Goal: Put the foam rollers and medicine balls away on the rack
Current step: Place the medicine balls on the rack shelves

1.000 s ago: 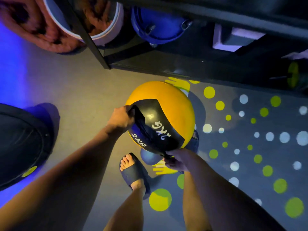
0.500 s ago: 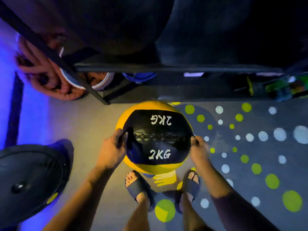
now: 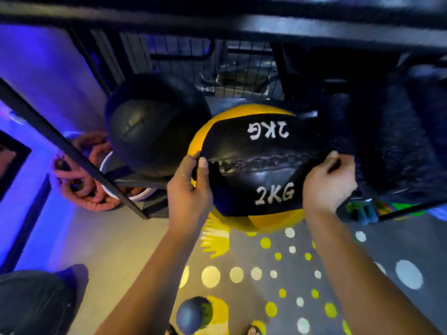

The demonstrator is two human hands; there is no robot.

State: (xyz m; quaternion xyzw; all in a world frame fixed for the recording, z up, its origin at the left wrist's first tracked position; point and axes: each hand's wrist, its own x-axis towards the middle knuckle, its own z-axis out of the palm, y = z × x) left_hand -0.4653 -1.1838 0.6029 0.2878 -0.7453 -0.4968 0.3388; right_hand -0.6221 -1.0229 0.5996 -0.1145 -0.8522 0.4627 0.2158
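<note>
L hand [image 3: 188, 188] + R hand [image 3: 326, 186] round ball [image 3: 256, 151]

The 2KG ball [image 3: 244, 139] is right of a second ball [image 3: 154, 126] on the rack [image 3: 72, 152].

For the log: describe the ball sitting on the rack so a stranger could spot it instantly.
Find the black metal rack across the top of the view. At the left end of its shelf sits the black ball, just left of the held 2KG ball. It alone is plain black, with no yellow panels or lettering.
</note>
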